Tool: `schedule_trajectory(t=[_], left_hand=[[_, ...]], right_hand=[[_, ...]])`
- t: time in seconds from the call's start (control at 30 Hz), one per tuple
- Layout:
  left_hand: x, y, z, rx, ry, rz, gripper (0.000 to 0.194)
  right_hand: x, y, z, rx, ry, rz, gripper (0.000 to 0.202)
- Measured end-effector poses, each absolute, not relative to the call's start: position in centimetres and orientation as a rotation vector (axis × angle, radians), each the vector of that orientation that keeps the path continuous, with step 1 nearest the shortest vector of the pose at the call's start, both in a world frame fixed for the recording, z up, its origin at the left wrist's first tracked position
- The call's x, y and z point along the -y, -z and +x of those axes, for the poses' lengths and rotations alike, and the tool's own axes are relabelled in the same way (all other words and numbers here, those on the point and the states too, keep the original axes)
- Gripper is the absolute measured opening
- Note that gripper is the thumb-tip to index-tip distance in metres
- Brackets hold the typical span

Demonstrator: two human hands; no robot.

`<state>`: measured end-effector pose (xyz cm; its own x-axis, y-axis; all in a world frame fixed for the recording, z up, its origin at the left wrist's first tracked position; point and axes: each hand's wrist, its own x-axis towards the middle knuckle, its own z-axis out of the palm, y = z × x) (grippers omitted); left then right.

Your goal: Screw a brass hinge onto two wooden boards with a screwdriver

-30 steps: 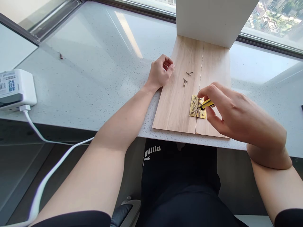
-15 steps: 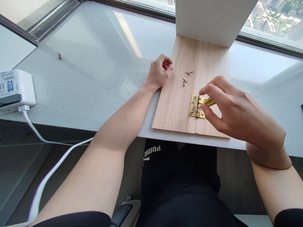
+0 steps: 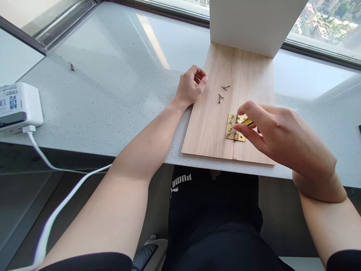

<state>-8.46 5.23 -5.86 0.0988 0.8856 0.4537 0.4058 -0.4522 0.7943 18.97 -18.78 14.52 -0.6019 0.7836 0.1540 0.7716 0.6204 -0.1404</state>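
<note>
My right hand (image 3: 284,133) is closed round the yellow and black handle of a screwdriver (image 3: 248,122), partly covered by the fingers. Its thin shaft slants down to the lower left part of a brass-coloured hinge (image 3: 231,130). The hinge lies spread flat across the seam between two light wood boards (image 3: 207,131). My left hand (image 3: 191,84) rests at the boards' left edge, fingers curled in, with nothing visible in them. To its right, several small screws (image 3: 220,98) lie in two loose groups on the left board.
A white upright box or panel (image 3: 254,26) stands on the far end of the boards, by the window. At the left of the speckled countertop (image 3: 113,82) sit a white power adapter (image 3: 31,105) with a white cable (image 3: 60,203) hanging off the edge, and a small dark object (image 3: 72,67).
The fingers of my right hand have shifted on the screwdriver handle: the thumb has moved left and the knuckles have dropped. My left hand, the hinge and the screws stay in place.
</note>
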Motion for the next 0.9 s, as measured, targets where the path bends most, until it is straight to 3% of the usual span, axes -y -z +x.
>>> schedule_trajectory(t=[0.2,0.33,0.47,0.57,0.67,0.77,0.9], left_hand=[[-5.37,5.97,-8.63,-1.306,-1.241,1.949,0.053],[-5.59,6.18,-8.74,-1.270,-1.258,1.946,0.052],[-5.62,6.34,-8.73,-1.246,-1.307,1.929,0.052],[-5.51,6.32,-8.66,-1.234,-1.344,1.923,0.052],[-5.57,6.29,-8.63,-1.252,-1.312,1.937,0.053],[-5.77,6.28,-8.64,-1.286,-1.277,1.933,0.056],[-5.75,6.08,-8.62,-1.300,-1.253,1.922,0.059]], right_hand=[[19.13,-14.19,18.69,2.640,-0.130,-1.124,0.023],[19.26,-14.25,19.08,2.663,-0.196,-1.052,0.020],[19.04,-14.44,19.11,2.648,-0.091,-1.169,0.003],[18.85,-14.42,18.85,2.646,-0.071,-1.211,0.014],[18.88,-14.32,18.73,2.643,-0.034,-1.175,0.009],[19.04,-14.26,18.88,2.670,-0.083,-1.125,0.021],[19.15,-14.39,19.10,2.697,-0.132,-1.087,0.016]])
